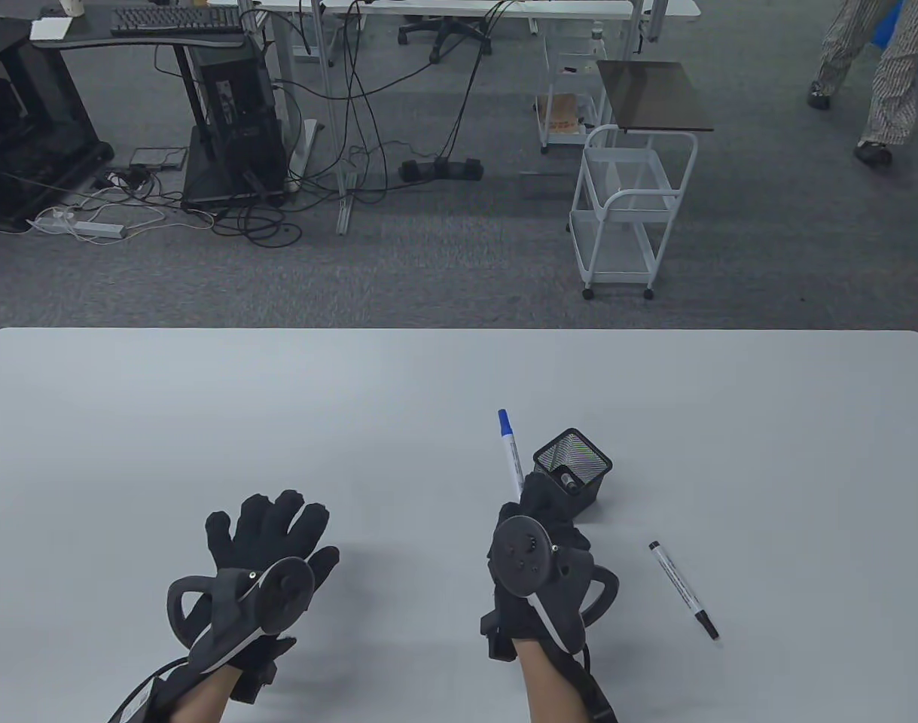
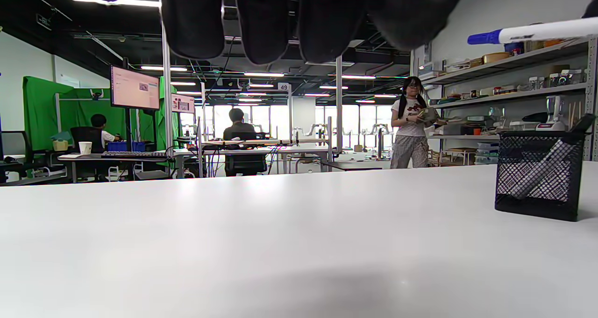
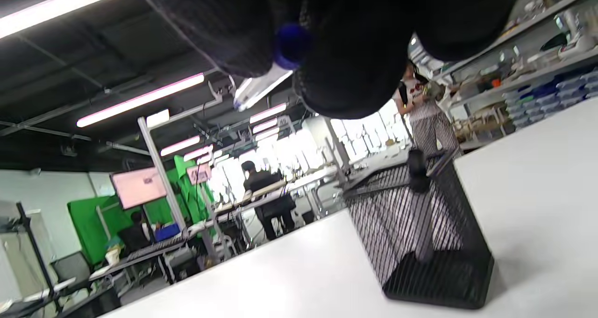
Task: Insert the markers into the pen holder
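A black mesh pen holder (image 1: 573,465) stands on the white table (image 1: 278,422) with one black-capped marker (image 1: 568,480) leaning inside it; it also shows in the left wrist view (image 2: 539,180) and the right wrist view (image 3: 420,234). My right hand (image 1: 543,520) grips a white marker with a blue cap (image 1: 510,452), held above the table just left of the holder, cap pointing away from me. This marker shows in the left wrist view (image 2: 532,32). Another black-capped marker (image 1: 683,590) lies on the table right of my right hand. My left hand (image 1: 266,538) is open and empty, fingers spread, at the front left.
The table's far edge (image 1: 459,330) runs across the middle of the table view. Beyond it on the floor stand a white trolley (image 1: 628,215), desks and cables. A person (image 2: 411,122) stands behind the table.
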A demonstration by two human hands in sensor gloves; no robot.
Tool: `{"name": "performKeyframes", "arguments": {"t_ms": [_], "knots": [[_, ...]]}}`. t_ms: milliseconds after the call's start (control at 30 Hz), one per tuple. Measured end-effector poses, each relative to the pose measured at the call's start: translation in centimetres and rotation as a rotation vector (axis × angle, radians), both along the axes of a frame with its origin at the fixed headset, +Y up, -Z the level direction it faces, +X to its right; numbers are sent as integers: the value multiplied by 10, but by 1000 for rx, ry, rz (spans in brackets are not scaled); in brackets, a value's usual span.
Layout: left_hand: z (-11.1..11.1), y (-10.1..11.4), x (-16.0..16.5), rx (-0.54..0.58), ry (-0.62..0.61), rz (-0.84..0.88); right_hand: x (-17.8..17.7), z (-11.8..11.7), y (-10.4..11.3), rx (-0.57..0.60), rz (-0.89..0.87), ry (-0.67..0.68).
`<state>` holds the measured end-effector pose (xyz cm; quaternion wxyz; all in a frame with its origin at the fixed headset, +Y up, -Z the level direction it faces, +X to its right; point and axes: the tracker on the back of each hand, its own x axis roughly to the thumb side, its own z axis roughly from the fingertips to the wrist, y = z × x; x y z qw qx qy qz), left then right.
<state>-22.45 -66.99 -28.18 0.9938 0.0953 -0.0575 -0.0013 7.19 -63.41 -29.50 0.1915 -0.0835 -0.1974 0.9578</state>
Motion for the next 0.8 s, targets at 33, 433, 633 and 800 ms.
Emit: {"name": "performKeyframes", "arguments": {"t_ms": [33, 433, 633, 800], "knots": [[0, 0, 0, 0, 1, 0, 5, 2, 2, 28, -6, -23], [0, 0, 1, -3, -2, -8, 44, 3, -2, 163, 3, -172], [1, -1, 3, -6, -7, -13, 55, -2, -7, 157, 32, -216], [1, -2, 3, -11, -8, -15, 58, -8, -14, 150, 102, -263]]}}
